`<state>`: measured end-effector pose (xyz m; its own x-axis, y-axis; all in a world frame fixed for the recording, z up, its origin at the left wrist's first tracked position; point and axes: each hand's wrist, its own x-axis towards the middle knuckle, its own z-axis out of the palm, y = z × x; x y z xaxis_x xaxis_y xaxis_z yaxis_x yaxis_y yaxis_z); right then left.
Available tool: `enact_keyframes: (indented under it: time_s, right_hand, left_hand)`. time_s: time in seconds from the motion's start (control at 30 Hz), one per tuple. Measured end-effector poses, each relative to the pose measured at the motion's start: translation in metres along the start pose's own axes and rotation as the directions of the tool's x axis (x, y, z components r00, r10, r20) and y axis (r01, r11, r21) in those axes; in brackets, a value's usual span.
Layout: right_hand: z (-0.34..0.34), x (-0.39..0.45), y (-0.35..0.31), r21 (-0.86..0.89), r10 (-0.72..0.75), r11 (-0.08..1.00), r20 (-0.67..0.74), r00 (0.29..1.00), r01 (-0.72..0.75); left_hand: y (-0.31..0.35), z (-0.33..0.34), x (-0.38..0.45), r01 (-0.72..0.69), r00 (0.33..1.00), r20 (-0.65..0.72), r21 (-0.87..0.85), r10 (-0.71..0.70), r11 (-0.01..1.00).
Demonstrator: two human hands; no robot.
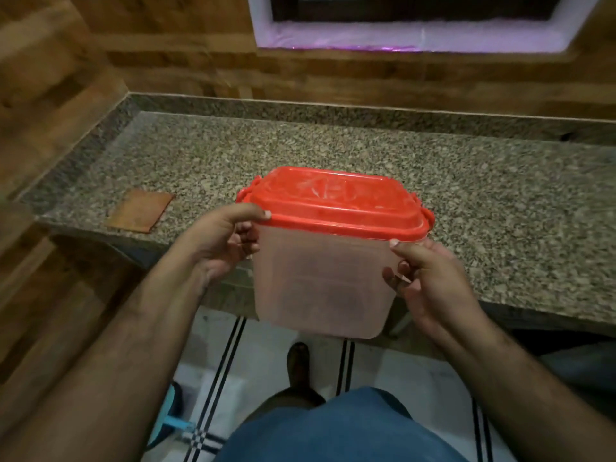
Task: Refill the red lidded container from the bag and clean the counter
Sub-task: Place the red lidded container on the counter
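Note:
A translucent plastic container (320, 281) with a red lid (333, 201) hangs in the air over the front edge of the granite counter (466, 195). The lid is on, with red side clips at both ends. My left hand (226, 241) grips the container's left side just under the lid rim, thumb on the rim. My right hand (430, 281) grips the right side, thumb up near the rim. The container looks almost empty. No bag is in view.
A small brown flat square (140, 211) lies on the counter's left part. Wood-look walls close the counter at the left and back. A window ledge (413, 38) is above the back wall. Below are a white tiled floor, my foot (298, 365) and a blue object (173, 418).

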<state>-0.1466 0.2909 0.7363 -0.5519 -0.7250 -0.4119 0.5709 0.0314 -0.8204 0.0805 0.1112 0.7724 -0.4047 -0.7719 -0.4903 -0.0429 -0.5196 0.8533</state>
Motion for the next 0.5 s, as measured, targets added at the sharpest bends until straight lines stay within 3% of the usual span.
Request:
enact_keyframes:
  time_s: [0.23, 0.5]
  right_hand:
    - [0.023, 0.051, -0.023, 0.045, -0.091, 0.995, -0.061, 0.994, 0.094]
    - [0.068, 0.136, -0.008, -0.025, -0.112, 0.994, -0.191, 0.975, 0.109]
  left_hand:
    - [0.044, 0.002, 0.072, -0.149, 0.975, 0.167, -0.001, 0.147, 0.989]
    - [0.036, -0.010, 0.188, -0.086, 0.978, 0.186, -0.032, 0.091, 0.996]
